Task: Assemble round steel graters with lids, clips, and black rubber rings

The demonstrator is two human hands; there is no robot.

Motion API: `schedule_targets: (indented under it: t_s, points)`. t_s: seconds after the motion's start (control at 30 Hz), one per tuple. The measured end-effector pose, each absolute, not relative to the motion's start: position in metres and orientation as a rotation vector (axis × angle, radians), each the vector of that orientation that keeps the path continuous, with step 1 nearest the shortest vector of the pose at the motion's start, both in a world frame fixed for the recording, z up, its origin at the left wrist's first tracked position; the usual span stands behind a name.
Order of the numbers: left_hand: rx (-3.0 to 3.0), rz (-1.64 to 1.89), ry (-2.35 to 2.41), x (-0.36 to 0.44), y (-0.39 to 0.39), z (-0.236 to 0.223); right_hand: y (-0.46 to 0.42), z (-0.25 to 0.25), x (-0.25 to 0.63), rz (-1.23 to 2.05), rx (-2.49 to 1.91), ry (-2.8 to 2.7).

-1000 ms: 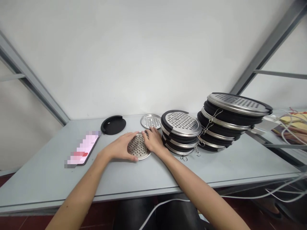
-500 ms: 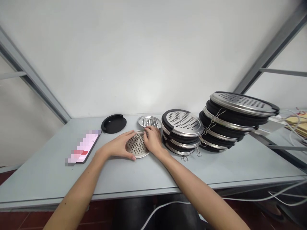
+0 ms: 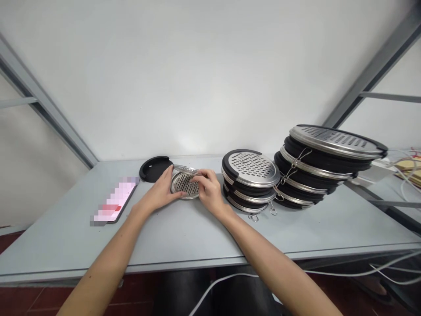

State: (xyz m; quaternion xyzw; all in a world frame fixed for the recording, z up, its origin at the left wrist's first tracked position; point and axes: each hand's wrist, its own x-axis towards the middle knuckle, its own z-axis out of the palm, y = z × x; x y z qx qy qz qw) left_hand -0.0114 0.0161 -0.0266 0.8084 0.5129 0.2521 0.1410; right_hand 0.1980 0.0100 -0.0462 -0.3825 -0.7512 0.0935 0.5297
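Two round metal grater discs are between my hands. The lower grater disc (image 3: 184,188), with raised teeth, appears to rest on the table. Above its far side the upper grater disc (image 3: 186,169) is tilted, seen nearly edge-on. My left hand (image 3: 160,188) curves round the left side, fingertips by the upper disc's edge and thumb on the lower disc's near rim. With bent fingers, my right hand (image 3: 209,188) pinches the right edge of the upper disc. A black round holder (image 3: 156,170) lies behind my left hand.
A short stack of graters with black holders (image 3: 253,169) stands right of my hands. Beyond it leans a taller stack (image 3: 329,145), with wire clips hanging from it. A phone (image 3: 120,199) lies at left on the grey table (image 3: 184,245). Metal frame posts flank the table.
The back grater disc has been lifted and brought left over the other, tilted. The front disc has shifted slightly away from me. My right hand now pinches the upper disc's edge.
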Motion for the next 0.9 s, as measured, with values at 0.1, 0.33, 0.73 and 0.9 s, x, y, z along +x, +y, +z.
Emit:
schedule_targets:
  t_s: [0.1,0.33,0.73,0.9]
  points:
    - [2.325,0.840,1.552,-0.012,0.021,-0.033,0.008,-0.043,0.199,0.194,-0.939,-1.688]
    - [2.279,1.082,1.576,-0.002,0.018,-0.027,0.001,-0.031,0.195,0.249,-0.970,-1.528]
    - [2.469,1.255,1.495,-0.010,0.012,-0.012,0.018,-0.040,0.189,0.667,-0.986,-1.349]
    - [2.519,0.990,1.405,-0.012,0.013,-0.017,0.030,-0.052,0.192,0.746,-1.087,-1.299]
